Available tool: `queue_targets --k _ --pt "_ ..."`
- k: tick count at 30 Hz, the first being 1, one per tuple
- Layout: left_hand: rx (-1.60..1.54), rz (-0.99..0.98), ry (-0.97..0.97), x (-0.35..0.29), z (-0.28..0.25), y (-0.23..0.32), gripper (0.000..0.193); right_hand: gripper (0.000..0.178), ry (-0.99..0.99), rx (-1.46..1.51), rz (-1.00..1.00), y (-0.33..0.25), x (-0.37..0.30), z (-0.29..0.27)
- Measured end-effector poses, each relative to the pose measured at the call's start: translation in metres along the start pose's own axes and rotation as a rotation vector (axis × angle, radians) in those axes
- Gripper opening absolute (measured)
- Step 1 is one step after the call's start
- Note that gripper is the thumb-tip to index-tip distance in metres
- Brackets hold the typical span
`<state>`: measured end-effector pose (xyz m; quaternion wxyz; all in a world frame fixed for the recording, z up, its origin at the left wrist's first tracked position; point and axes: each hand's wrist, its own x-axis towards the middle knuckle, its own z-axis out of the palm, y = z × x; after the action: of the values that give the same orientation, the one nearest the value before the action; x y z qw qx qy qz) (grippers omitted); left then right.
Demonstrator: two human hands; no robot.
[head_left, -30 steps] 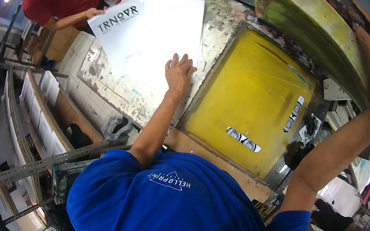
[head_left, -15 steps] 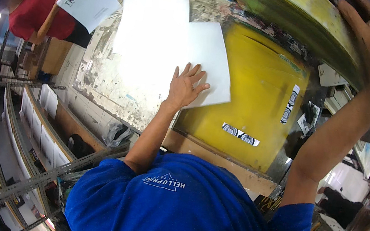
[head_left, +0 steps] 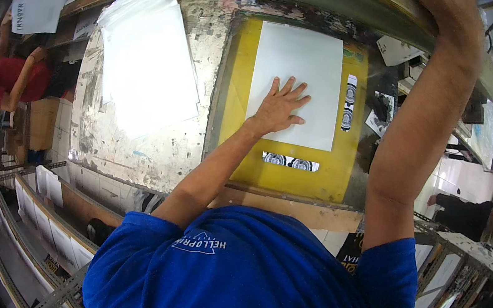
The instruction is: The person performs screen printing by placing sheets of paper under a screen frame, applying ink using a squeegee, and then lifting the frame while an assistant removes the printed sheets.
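Note:
My left hand lies flat on a white sheet, its fingers spread. The sheet rests on a yellow board, squared between two printed strips: one strip runs beside its right edge, the other strip below its near edge. Up at the top edge, my right hand is at a raised, yellow-green stained frame; its fingers are hidden, so its grip cannot be made out. Left of the board, a stack of white sheets sits fanned on the paint-marked table.
A person in a red top stands at the far left with a printed sheet. Metal racking with upright panels is at the lower left. More shelving stands at the right, near another person in dark clothing.
My left hand has brought the white sheet right, off the stack and straight onto the yellow board. My right hand has shifted toward the top edge, and my view has turned.

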<state>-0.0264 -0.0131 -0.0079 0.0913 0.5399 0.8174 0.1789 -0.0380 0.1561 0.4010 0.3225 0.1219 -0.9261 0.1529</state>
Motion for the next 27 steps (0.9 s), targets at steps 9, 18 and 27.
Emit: queue_targets --k 9,18,27 --pt "-0.032 0.064 0.060 -0.018 0.011 0.025 0.070 0.040 -0.081 0.166 0.057 -0.029 -0.007 -0.017" --pt "-0.052 0.078 0.106 -0.025 0.017 0.031 0.068 0.039 -0.008 0.195 0.335 -0.021 0.006 0.006" --pt "-0.509 -0.071 0.547 -0.040 -0.065 0.037 0.086 0.042 -0.072 0.021 0.116 -0.048 -0.038 0.003"
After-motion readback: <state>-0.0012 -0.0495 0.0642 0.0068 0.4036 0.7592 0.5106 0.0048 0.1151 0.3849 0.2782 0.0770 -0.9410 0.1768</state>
